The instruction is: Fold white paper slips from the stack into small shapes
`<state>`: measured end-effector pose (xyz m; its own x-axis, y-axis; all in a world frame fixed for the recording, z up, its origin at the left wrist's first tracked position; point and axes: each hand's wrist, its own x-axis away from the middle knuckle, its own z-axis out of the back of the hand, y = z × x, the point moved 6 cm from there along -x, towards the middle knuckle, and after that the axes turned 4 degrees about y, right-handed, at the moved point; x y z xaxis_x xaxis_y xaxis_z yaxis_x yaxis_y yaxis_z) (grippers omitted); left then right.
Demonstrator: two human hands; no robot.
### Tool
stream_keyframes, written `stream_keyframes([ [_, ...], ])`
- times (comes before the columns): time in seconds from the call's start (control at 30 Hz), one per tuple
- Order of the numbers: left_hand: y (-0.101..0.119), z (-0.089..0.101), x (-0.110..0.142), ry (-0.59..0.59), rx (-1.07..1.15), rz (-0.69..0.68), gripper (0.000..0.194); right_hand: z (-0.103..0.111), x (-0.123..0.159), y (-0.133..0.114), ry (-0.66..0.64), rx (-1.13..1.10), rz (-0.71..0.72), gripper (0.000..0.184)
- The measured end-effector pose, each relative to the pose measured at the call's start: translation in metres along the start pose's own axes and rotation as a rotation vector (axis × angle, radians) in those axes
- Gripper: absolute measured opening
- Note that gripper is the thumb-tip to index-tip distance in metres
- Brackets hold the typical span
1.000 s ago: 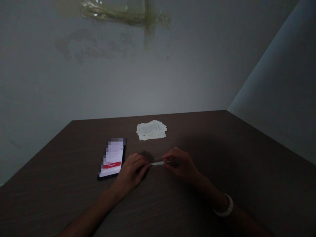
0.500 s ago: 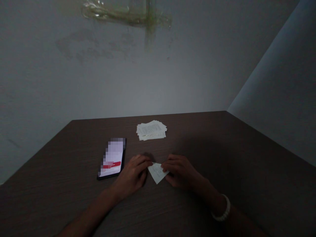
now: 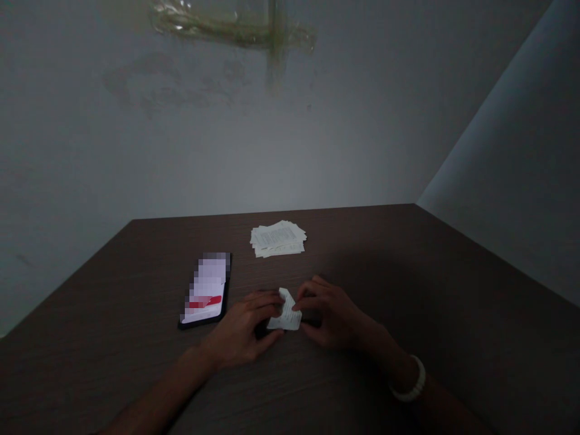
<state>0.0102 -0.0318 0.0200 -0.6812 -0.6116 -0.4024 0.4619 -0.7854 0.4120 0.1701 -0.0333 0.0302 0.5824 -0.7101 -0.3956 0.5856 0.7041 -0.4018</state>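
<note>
Touching a small, creased slip of printed paper (image 3: 290,315) from both sides, I have it over the brown, wood-grained bench (image 3: 113,290), well in from the left and right edges. The slip is thin and matte, its outline straight-sided and rising to an uneven tip. My left hand (image 3: 242,326) lays its fingertips on the slip's left side, thumb by the lower edge; my right hand (image 3: 333,312) has bent fingers at the right side. I can't tell whether either grip is really pinching the slip. A chunky, pale bracelet (image 3: 417,382) rings my right wrist. Toward the far edge, a loose paper stack (image 3: 277,238) lies with its corners jutting unevenly. Nearer the left edge lies a flat, black-rimmed phone (image 3: 209,290), its screen lit, with a red bar low down.
</note>
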Motion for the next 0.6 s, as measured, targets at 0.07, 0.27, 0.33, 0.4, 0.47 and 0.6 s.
stream_keyframes([
  [0.07, 0.001, 0.0, 0.0, -0.008, 0.009, 0.004, 0.026, 0.0, 0.0, 0.001, -0.007, -0.007, -0.008, 0.025],
  [0.27, 0.008, 0.002, -0.003, -0.031, -0.016, -0.053, 0.028, -0.002, 0.0, -0.002, -0.045, -0.017, 0.006, 0.012],
  [0.33, 0.009, 0.002, -0.003, -0.039, -0.018, -0.07, 0.021, -0.003, -0.001, -0.003, -0.052, 0.002, 0.012, 0.009],
  [0.4, 0.01, 0.001, -0.004, -0.054, -0.009, -0.077, 0.015, -0.004, -0.001, -0.005, -0.059, 0.01, 0.023, 0.012],
  [0.47, 0.009, 0.001, -0.004, -0.056, 0.002, -0.071, 0.014, -0.004, -0.002, -0.005, -0.05, -0.002, 0.028, 0.015],
  [0.6, 0.01, 0.004, -0.005, -0.016, 0.022, -0.072, 0.017, -0.005, -0.001, -0.004, -0.011, -0.034, -0.008, 0.009],
])
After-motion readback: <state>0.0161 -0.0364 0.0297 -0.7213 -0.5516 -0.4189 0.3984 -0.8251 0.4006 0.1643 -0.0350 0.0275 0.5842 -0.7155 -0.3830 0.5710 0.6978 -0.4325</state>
